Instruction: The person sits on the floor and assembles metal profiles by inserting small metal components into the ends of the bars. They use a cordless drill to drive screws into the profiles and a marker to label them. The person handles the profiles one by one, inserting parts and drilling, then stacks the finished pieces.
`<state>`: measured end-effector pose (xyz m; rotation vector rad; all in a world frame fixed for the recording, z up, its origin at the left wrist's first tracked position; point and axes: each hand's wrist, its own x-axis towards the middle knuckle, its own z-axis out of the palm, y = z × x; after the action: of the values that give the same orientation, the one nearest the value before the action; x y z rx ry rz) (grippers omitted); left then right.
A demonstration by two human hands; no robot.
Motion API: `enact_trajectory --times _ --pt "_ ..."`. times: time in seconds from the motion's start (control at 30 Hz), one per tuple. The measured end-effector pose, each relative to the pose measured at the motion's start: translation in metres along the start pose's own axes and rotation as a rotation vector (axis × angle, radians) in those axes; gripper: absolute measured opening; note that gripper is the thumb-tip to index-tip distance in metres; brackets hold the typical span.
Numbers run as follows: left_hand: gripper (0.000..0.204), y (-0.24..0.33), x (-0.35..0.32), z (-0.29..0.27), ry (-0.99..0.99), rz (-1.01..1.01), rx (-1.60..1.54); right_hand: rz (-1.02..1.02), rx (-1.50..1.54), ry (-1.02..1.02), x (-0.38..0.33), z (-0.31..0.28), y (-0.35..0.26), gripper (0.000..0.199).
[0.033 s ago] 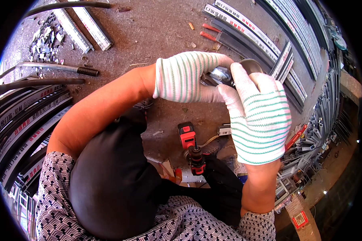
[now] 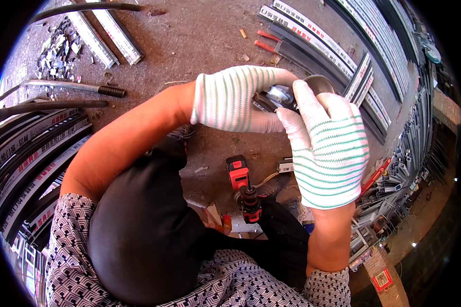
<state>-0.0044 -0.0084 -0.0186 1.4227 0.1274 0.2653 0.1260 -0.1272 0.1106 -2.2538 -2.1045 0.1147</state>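
Both hands wear white knit gloves with green stripes and meet above the floor. My left hand [image 2: 238,100] has its fingers wrapped round a small dark and shiny metal fitting [image 2: 279,94], whose exact kind I cannot make out. From the right, my right hand [image 2: 330,146] closes on the same fitting, thumb and fingers bent over its end. Past the right fingertips shows a round, hollow metal rim [image 2: 320,83]; whether it joins the fitting is hidden. Below the hands, a red and black cordless drill [image 2: 243,187] stands near my legs, touched by neither hand.
Red-handled tool [image 2: 271,42] lies beside wrapped metal profiles [image 2: 312,38] at the upper right. More profiles [image 2: 36,148] are stacked at the left. Metal scraps [image 2: 61,48] lie at the upper left, near a threaded-looking rod [image 2: 77,87]. Cut profile pieces [image 2: 384,204] crowd the right side.
My left hand and wrist have shifted slightly left, and my right hand has moved very slightly. Both keep their hold on the metal fitting.
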Motion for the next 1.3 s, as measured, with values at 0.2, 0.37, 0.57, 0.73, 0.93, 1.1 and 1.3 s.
enact_trajectory --times 0.2,0.37,0.57,0.73,0.93,1.1,1.3 --pt "0.065 0.009 -0.009 -0.015 -0.041 0.008 -0.212 -0.014 0.057 0.111 -0.009 0.017 0.006 0.044" --pt "0.05 0.021 -0.007 -0.003 -0.008 -0.249 -0.463 -0.026 0.122 0.197 -0.013 0.029 0.003 0.052" --pt "0.04 0.019 -0.006 -0.004 -0.044 -0.122 -0.198 0.034 0.38 0.271 -0.033 0.049 0.014 0.058" --pt "0.037 0.014 -0.005 -0.001 -0.061 -0.104 -0.249 0.12 0.521 0.287 -0.047 0.048 0.016 0.056" --pt "0.039 0.013 -0.007 -0.003 -0.052 -0.151 -0.256 0.042 0.414 0.391 -0.043 0.055 0.017 0.056" --pt "0.041 0.014 -0.006 -0.006 -0.056 -0.163 -0.16 0.047 0.409 0.418 -0.041 0.057 0.017 0.052" --pt "0.058 0.018 0.0 -0.003 -0.078 -0.13 -0.071 0.141 0.561 0.441 -0.045 0.062 0.014 0.048"
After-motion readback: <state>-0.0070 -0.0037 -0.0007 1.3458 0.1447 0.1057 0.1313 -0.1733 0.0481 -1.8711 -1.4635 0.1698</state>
